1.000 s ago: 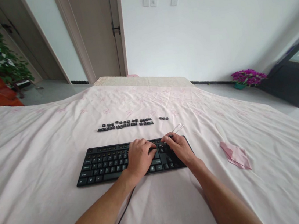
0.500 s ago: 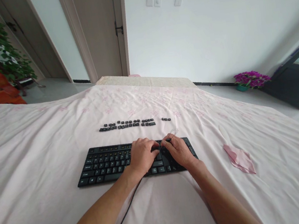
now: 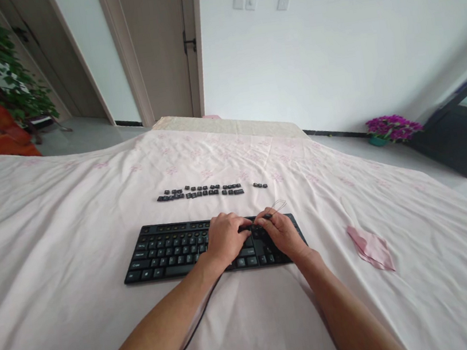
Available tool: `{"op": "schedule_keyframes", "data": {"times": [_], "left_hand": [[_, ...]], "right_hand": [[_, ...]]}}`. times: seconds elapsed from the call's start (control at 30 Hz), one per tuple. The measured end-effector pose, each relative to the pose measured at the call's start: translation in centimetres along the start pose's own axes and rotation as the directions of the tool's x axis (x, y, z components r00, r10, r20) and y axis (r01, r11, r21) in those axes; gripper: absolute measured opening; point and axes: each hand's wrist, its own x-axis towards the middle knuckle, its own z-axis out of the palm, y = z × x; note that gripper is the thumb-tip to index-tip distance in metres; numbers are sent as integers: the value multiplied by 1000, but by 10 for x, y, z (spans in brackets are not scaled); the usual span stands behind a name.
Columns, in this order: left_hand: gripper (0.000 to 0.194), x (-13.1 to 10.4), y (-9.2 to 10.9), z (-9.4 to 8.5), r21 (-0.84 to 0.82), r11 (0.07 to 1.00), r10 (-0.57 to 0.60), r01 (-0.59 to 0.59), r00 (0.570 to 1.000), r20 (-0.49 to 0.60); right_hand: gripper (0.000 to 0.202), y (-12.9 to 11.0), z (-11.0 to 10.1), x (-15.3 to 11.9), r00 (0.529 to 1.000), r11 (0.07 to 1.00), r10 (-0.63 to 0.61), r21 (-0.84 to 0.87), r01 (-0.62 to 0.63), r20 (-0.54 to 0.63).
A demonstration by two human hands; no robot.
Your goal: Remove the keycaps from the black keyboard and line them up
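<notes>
A black keyboard lies on the pink cloth, and both hands rest over its right half. My right hand is closed on a thin wire tool, probably a wire keycap puller, whose wire loops stick out beyond the fingers to the upper right. Beside it, my left hand has its thumb and index finger curled close together near the right hand's fingertips. Whatever sits between those fingers is too small to make out. Behind the keyboard, loose black keycaps lie in two rows, with a small group of keycaps to their right.
A folded pink cloth lies to the right on the wrinkled tablecloth. The keyboard's cable runs toward me under the left forearm. Farther off are a wooden chair, a leafy plant, doors and purple flowers.
The view has shifted slightly. The wire loops in my right hand now stick out farther to the upper right. Both hands stay close together over the same part of the keyboard.
</notes>
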Motion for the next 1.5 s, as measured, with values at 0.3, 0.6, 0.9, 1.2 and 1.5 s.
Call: {"op": "schedule_keyframes", "data": {"times": [0.3,0.6,0.9,1.2,1.5], "left_hand": [[20,-2,-1,-2,17,1000,16,-16,1000,-5],[20,-3,1,-5,8,1000,2,-2,1000,15],[26,0,8,1,18,1000,0,0,1000,-10],[25,0,13,4,-21,1000,11,-12,1000,-19],[26,1,11,5,-49,999,-6,5,1000,-26]], "right_hand": [[18,-7,5,2,988,987,-108,-110,120,113],[22,-9,6,4,996,991,-59,-116,67,74],[21,-4,5,-2,999,997,-47,-68,47,-6],[25,-9,4,-7,989,989,-101,-124,87,-111],[21,-11,3,-6,991,991,-102,-97,93,-88]]}}
